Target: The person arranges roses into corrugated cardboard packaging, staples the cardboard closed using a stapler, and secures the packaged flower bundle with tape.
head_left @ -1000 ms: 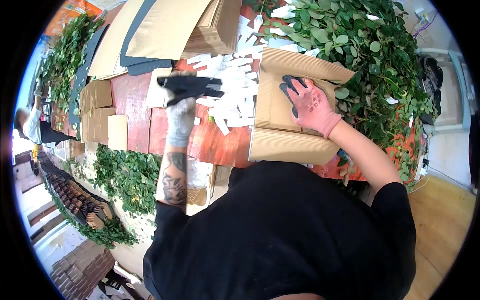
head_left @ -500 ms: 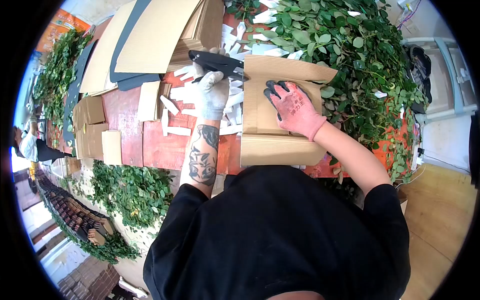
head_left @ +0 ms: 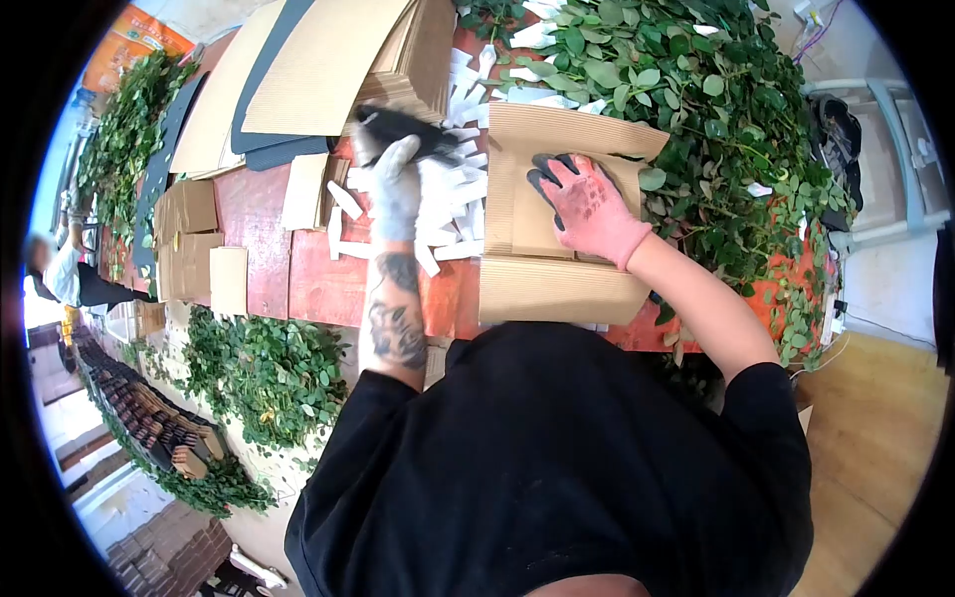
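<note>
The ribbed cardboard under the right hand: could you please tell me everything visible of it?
The cardboard looks like tan corrugated board, finely ribbed on its near flap and far flap, smoother between. The near flap appears folded over. It lies at the near edge of the red table, its right side beside the leaves, the gloved right hand resting on it.

Bright light is flooding the scene, with glare bleaching the left edge. The wide lens is bending outer lines, and black is rounding off 4 corners. Blur is smearing the black tool (head_left: 408,137) in the left hand (head_left: 394,182), while the right hand (head_left: 589,207) is showing crisply.
</note>
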A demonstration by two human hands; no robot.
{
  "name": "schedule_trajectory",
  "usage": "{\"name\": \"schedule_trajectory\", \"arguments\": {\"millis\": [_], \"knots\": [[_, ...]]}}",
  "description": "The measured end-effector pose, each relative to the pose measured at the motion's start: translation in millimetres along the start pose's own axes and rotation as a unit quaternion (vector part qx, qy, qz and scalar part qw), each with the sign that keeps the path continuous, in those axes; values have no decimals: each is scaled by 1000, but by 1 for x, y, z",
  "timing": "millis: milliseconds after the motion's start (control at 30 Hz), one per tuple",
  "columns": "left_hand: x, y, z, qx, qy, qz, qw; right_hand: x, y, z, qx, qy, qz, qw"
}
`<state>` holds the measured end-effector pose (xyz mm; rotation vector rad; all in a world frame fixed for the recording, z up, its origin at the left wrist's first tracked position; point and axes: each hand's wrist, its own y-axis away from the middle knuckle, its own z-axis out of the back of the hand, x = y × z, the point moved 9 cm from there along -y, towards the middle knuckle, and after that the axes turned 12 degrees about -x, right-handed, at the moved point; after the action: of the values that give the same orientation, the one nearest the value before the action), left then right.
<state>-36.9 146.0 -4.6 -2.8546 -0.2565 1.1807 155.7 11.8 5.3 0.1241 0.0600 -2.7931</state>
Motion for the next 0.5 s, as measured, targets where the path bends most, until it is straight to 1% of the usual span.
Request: {"name": "schedule_trajectory", "arguments": {"millis": [33, 67, 100, 133, 167, 200, 233, 267, 300, 367, 400, 433, 467, 500], "knots": [[-19, 10, -3, -4, -152, 16, 988, -1, 1, 0, -10, 3, -4, 1000], [-40, 18, -1, 47, -334, -70, 939, -1, 2, 0, -19, 4, -6, 1000], [-62, 27, 1, 76, -495, -167, 849, -1, 2, 0, -19, 2, -7, 1000], [-71, 47, -15, 149, -602, -167, 766, -1, 1, 0, -20, 0, -10, 1000], [-66, 63, -1, 200, -665, -229, 682, -1, 0, 1, -21, -3, -13, 1000], [-50, 77, 27, 227, -735, -151, 621, -1, 0, 2, -23, -5, -12, 1000], [-44, 97, 43, 253, -770, -167, 562, -2, 1, 4, -34, -11, -12, 999], [-39, 111, 59, 257, -816, -128, 502, -2, 2, 6, -42, -18, -11, 999], [-34, 116, 75, 252, -821, -131, 495, -1, 1, 9, -41, -20, -10, 999], [-28, 120, 102, 245, -826, -126, 491, 0, 3, 7, 18, -8, -8, 1000], [-26, 119, 105, 244, -827, -149, 484, 1, 2, -1, 21, -7, -5, 1000], [-23, 116, 102, 244, -825, -175, 480, 5, 0, -9, -5, -7, 21, 1000], [-19, 114, 104, 254, -823, -138, 490, -2, 0, -12, -30, 4, 39, 999], [-19, 112, 96, 260, -811, -172, 494, -4, 8, -8, -30, 42, 24, 998]]}}
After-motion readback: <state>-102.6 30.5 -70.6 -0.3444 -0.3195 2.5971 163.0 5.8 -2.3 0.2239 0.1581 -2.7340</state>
